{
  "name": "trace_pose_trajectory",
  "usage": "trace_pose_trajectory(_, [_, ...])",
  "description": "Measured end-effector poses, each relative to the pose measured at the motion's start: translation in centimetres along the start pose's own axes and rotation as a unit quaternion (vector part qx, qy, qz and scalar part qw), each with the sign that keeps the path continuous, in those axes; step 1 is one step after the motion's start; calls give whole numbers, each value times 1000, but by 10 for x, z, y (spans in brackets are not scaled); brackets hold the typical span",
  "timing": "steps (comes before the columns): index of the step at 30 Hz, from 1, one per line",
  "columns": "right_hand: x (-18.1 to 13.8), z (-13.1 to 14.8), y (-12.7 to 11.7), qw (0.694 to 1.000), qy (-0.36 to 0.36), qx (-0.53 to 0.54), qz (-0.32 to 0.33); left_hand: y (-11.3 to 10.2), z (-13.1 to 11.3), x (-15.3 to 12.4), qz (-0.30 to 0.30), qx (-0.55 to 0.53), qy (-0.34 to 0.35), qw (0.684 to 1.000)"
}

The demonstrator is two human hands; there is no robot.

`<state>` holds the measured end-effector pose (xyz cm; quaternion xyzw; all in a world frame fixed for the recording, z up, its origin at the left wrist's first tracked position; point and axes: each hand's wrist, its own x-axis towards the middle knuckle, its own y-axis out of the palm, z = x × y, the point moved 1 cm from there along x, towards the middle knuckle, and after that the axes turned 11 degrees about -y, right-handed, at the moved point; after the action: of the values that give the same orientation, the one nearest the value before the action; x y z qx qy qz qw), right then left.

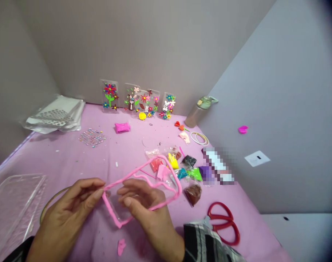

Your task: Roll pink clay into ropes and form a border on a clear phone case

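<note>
My left hand [69,211] pinches the left corner of a clear plastic sheet [144,189] edged with a rope of pink clay [155,163]. My right hand [146,207] grips the same sheet from below, fingers curled over its lower edge. The sheet is held tilted just above the pink tablecloth [73,160]. A small pink clay scrap [121,246] lies on the cloth beneath my hands.
Several small bags of coloured clay [182,167] lie just beyond the sheet. Red scissors [224,222] rest at the right. A clear tray [13,203] sits at the left, rhinestones [92,137] and plastic packets [56,114] further back. Decorated panels [138,100] and a bottle [200,109] stand against the wall.
</note>
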<state>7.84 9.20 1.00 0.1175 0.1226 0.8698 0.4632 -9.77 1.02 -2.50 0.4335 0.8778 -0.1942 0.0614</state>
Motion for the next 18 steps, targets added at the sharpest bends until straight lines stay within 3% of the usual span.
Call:
trace_pose_trajectory(3, [6, -5, -6, 999, 17, 46, -5, 0, -9, 2, 1, 18, -6, 1000])
trace_pose_trajectory(9, [8, -7, -8, 997, 26, 68, -3, 3, -25, -2, 57, -55, -46, 996])
trace_pose_trajectory(15, [8, -7, -7, 997, 21, 76, 8, 4, -20, -1, 146, -127, -93, 977])
trace_pose_trajectory(18, [9, -7, -8, 998, 22, 65, 2, 3, -18, -1, 153, -135, -98, 974])
